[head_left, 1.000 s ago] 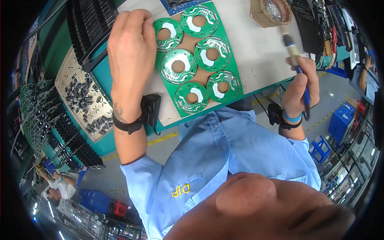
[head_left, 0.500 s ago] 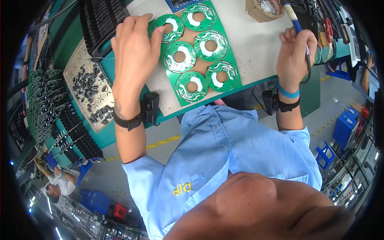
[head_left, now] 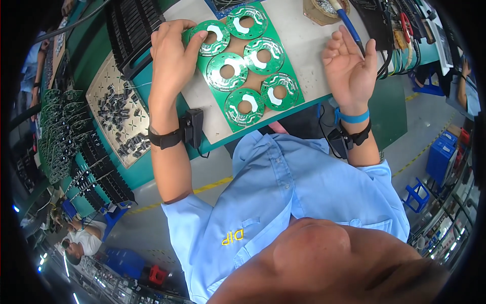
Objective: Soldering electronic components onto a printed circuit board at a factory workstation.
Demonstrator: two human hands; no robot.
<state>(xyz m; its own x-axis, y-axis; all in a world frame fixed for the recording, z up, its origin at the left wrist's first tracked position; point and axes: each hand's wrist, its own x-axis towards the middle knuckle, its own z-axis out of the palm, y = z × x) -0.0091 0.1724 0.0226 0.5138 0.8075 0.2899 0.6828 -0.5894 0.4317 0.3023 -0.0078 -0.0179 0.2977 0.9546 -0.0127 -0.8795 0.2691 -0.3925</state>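
A green circuit board panel (head_left: 290,66) with several ring-shaped boards lies on the white tabletop. At its upper left corner, my left hand (head_left: 174,53) is closed on the edge, thumb resting on the upper left ring board (head_left: 206,49). My right hand (head_left: 350,71) is turned palm up to the right of the panel, its fingers partly curled. A soldering iron (head_left: 351,28) with a blue handle lies between its thumb and index finger and slants up toward a brown pot (head_left: 313,12) of silvery shavings. Fingers partly hide where the handle is held.
Left of the panel stands a black slotted rack (head_left: 134,30). A pale tray (head_left: 124,161) of small black components sits nearer on the left, beside stacked green boards (head_left: 63,137). Pliers (head_left: 406,28) and other tools lie far right. Another person (head_left: 86,238) is at lower left.
My right hand has shifted left and rolled palm up, and the iron has swung left toward the pot. The left hand stays at the panel's corner.
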